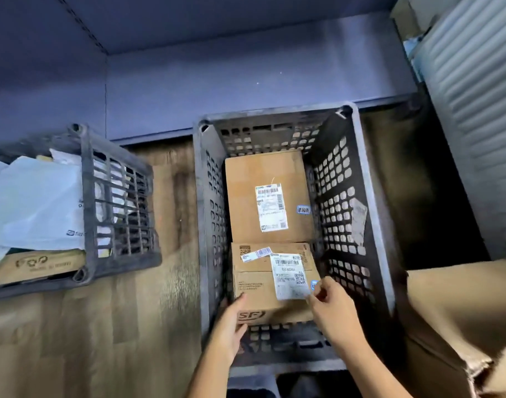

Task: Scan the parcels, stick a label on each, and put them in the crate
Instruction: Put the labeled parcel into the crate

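A dark grey perforated crate [369,202] stands in the middle on the floor. Inside it lie two cardboard parcels: a far box [246,196] with a white shipping label and a small blue sticker, and a near box [254,282] marked SF with a white label. My left hand [231,326] grips the near box's front left corner. My right hand [329,305] pinches a small blue sticker [314,284] at the near box's right edge, beside the white label [289,277].
A second dark crate [116,196] at the left holds white plastic mailers and a flat cardboard box. A large open cardboard carton [461,311] sits at the lower right. Wooden floor lies between the crates. A blue wall and a ribbed shutter stand behind.
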Demonstrator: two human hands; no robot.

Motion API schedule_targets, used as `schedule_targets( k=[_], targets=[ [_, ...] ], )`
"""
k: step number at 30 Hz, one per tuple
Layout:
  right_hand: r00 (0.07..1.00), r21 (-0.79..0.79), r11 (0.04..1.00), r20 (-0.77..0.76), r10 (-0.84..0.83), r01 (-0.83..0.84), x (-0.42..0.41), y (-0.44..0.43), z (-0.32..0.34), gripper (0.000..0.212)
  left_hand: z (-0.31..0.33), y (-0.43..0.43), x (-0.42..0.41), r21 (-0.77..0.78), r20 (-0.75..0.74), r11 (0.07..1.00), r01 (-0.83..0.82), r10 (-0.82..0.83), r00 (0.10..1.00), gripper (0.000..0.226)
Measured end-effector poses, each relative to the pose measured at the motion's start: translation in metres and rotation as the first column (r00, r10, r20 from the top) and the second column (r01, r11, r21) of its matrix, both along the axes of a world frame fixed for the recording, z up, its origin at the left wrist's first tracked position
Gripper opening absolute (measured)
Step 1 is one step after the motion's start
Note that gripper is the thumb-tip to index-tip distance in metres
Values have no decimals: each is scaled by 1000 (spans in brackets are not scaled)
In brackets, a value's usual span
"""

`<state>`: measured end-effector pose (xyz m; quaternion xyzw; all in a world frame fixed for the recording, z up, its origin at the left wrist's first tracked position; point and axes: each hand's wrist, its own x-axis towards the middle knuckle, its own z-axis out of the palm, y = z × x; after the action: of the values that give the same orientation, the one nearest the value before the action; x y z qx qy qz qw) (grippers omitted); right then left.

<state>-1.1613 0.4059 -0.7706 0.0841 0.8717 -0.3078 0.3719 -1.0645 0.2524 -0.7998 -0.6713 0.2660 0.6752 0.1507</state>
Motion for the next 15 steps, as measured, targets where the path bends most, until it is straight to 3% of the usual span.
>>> schedule_targets(
  k=[4, 6, 7, 9, 11, 13, 15],
  targets=[
    [991, 141, 982, 35, -129, 122, -2, 6, -42, 9, -24, 0, -3, 4, 21, 999, -35, 35, 999, 32],
    [992, 169, 983, 92, -87, 71, -3, 8, -58, 9, -40, 2, -1, -21, 49, 996, -81, 82, 995, 25],
    [990, 174, 985, 142, -18, -7, -1, 9, -66, 16, -51, 4, 1, -62, 80, 997, -44, 49, 996, 28],
    [955, 176, 963, 252, 156, -204, 5, 8, -77, 28, -72, 10, 7, -202, 172, 933, 298, -266, 949, 42],
    [900, 130, 943, 361, 243, -307, 18, 5, -86, 38, -82, 17, 11, -355, 310, 694, 626, -544, 780, 55],
    [866, 73, 943, 422, 267, -326, 31, 2, -91, 51, -77, 25, 9, -434, 338, 467, 770, -708, 620, 67],
    [871, 99, 934, 405, 278, -344, 37, -3, -90, 53, -69, 32, 2, -454, 398, 153, 878, -846, 354, 74]
  ],
)
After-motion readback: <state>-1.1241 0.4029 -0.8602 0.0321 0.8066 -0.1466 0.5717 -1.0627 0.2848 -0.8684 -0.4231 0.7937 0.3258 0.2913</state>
